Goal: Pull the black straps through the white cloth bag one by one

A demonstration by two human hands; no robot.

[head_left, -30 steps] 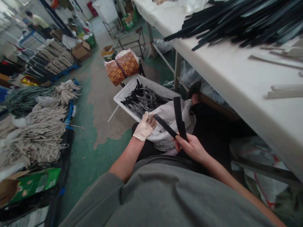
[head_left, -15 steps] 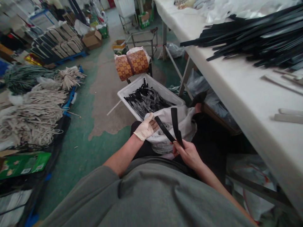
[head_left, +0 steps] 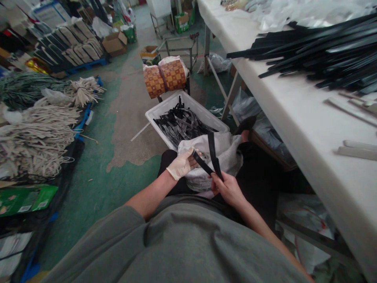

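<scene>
Cloth of a grey shirt fills the bottom edge, with both forearms reaching forward over the lap. Bare right hand is closed around the lower ends of two black strips — one stands nearly upright, the other slants away toward the left. Left hand, in a pale glove, has its thumb and fingers pinched on the far tip of the slanted strip. Both strips hang just above a crumpled white bag lying on the knees. Just beyond the bag sits a white bin on the floor, heaped with short black offcuts. Behind it stands a stool with a checkered cushion. To the right runs a white table bearing a spread of long black strips — to the left, bundles of pale cord lie along the green floor, with a cardboard box farther back.
</scene>
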